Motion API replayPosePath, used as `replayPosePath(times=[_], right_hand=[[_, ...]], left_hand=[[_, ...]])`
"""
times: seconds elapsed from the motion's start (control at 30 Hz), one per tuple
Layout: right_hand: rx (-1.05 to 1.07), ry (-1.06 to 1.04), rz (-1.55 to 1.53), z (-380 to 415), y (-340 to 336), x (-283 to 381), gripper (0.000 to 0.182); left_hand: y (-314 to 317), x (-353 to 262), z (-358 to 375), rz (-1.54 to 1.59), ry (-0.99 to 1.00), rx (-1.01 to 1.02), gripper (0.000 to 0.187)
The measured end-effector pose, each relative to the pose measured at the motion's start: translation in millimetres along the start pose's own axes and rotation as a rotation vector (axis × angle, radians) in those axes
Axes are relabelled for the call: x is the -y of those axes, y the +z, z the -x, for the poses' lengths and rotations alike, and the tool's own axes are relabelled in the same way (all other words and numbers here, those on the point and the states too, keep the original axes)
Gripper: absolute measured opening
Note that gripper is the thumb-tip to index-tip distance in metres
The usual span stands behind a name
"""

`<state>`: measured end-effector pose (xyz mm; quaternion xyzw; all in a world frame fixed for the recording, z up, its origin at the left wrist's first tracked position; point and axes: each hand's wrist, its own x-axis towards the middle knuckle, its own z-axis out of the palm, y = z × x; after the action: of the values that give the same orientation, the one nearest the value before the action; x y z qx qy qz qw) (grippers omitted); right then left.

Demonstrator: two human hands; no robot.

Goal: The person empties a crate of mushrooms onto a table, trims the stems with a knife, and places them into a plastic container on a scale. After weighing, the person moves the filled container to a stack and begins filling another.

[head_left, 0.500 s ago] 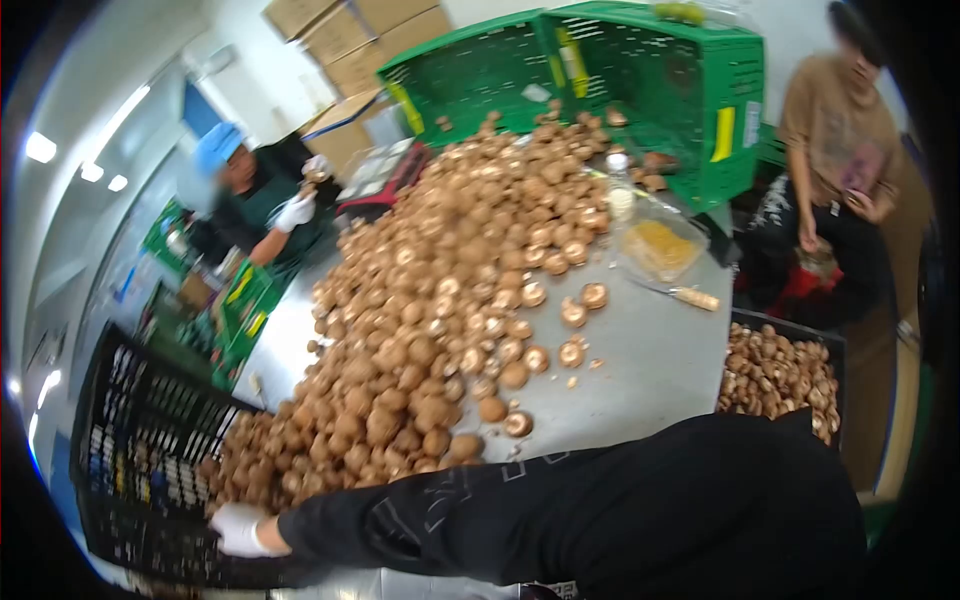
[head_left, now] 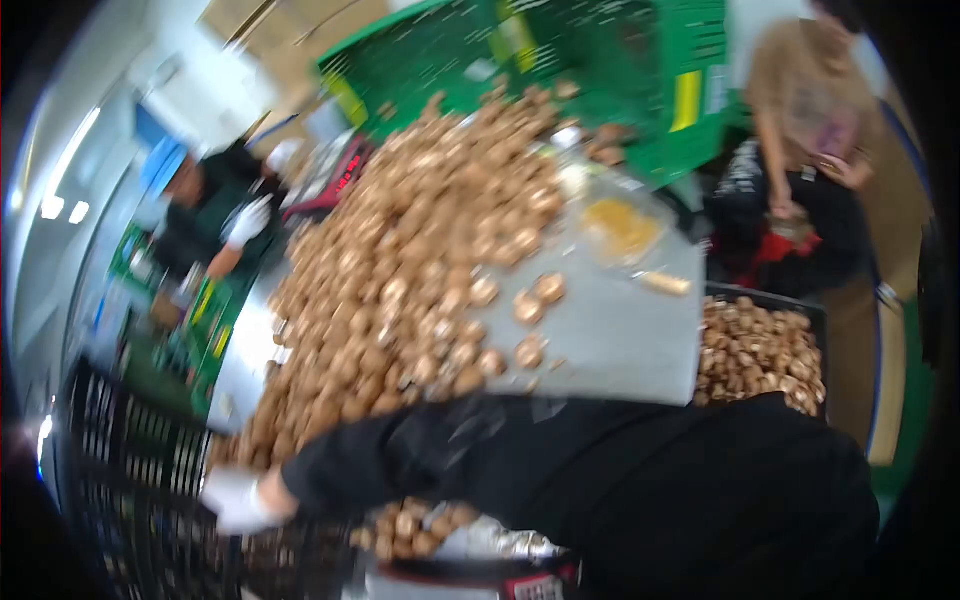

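My right hand (head_left: 240, 500), in a white glove, reaches across from the right in a black sleeve. Its blurred fingers are closed on the rim of a black plastic crate (head_left: 110, 480) at the lower left. The crate tilts beside the table, its open side against a large heap of brown mushrooms (head_left: 370, 310). My forearm hides part of the heap's near edge. Below the arm, more mushrooms (head_left: 410, 530) show next to a shiny, silvery surface. I do not see my left hand.
Green crates (head_left: 600, 60) lie behind the heap. On the metal table (head_left: 620, 350) are a plastic tray with yellow contents (head_left: 620, 230) and a wooden handle (head_left: 665, 283). Mushrooms fill another crate (head_left: 760, 350) at right. Two people (head_left: 225, 210) (head_left: 815, 130) are nearby.
The view has shifted, and the table and heap appear higher and further left. Mushrooms and a dark, red-labelled object now show below my arm. My right hand remains at the black crate.
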<state>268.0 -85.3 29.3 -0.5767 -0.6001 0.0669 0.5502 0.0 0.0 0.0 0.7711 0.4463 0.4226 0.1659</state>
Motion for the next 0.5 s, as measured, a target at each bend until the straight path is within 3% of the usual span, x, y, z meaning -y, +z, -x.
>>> replayPosePath(times=[0.1, 0.13, 0.2, 0.23, 0.3, 0.33, 0.37, 0.4, 0.5], right_hand=[[-0.085, 0.046, -0.060, 16.8, -35.6, -8.8, 0.037], [-0.106, 0.070, -0.036, 21.7, -43.6, -19.2, 0.041], [-0.201, 0.092, -0.050, 29.6, -53.5, -43.3, 0.046], [-0.185, 0.120, -0.219, 51.1, -80.3, -33.2, 0.047], [-0.215, 0.211, -0.096, 63.3, -95.5, -57.9, 0.039], [-0.299, 0.168, -0.147, 77.3, -111.5, -52.5, 0.042], [-0.286, 0.277, -0.065, 79.5, -119.9, -71.2, 0.045], [-0.246, 0.326, -0.067, 95.7, -151.2, -44.7, 0.049], [-0.428, 0.099, -0.431, 106.4, -165.7, -93.5, 0.034]], left_hand=[[22.4, -40.2, -2.8, 0.644, -0.230, 0.052, 0.069], [22.5, -32.5, -10.9, 0.543, -0.178, -0.035, 0.068], [20.9, -36.6, -23.1, 0.488, -0.091, -0.023, 0.073], [23.9, -43.3, -27.1, 0.418, -0.022, 0.018, 0.085], [30.2, -87.4, -23.9, 0.408, 0.065, 0.065, 0.082], [32.5, -117.3, -17.9, 0.411, 0.071, 0.099, 0.081], [37.6, -135.2, -19.7, 0.392, 0.127, 0.121, 0.079], [42.5, -151.4, -20.9, 0.370, 0.180, 0.143, 0.077], [61.3, -214.4, -23.0, 0.308, 0.214, 0.241, 0.070]])
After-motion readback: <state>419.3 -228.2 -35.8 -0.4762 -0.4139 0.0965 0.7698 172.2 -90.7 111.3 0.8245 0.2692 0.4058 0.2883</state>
